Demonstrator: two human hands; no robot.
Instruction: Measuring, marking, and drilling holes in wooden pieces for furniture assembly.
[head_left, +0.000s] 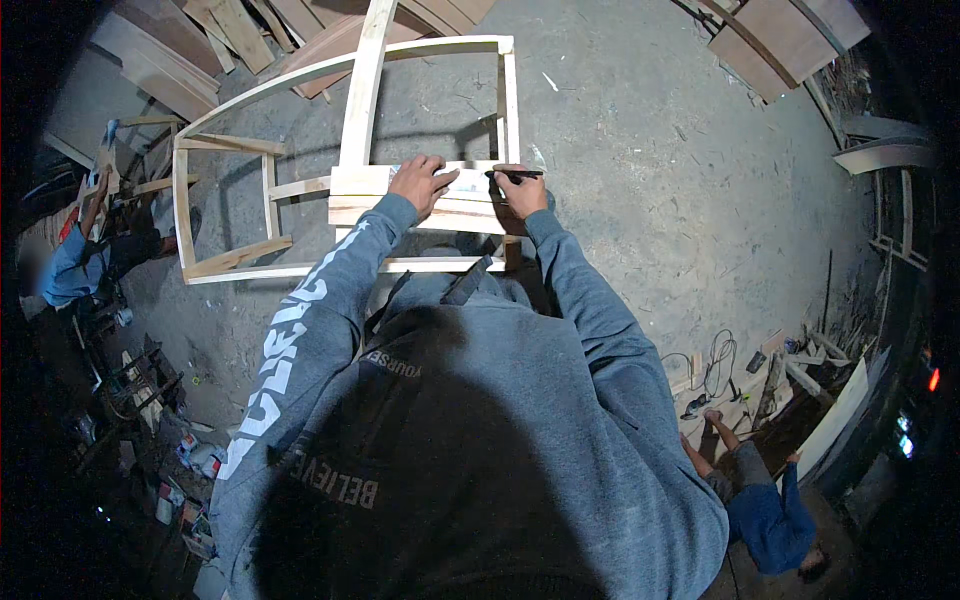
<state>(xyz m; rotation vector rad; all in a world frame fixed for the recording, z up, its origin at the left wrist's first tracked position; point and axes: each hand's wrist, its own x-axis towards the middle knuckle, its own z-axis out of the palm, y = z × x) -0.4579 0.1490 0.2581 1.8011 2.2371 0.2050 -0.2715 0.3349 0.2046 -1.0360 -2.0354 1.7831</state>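
My right hand grips a thin black pen, its tip end near the right part of some pale wooden boards. My left hand rests on those boards with its fingers spread, holding nothing. A whitish patch, perhaps paper, lies between my hands; I cannot make out what it is. The boards lie across a large wooden frame with a curved far rail. A long light plank runs away from the boards over that rail.
Wooden boards and panels lean at the far left, with more panels at the far right. A person in blue works at left, another at lower right. A cable lies on the concrete floor.
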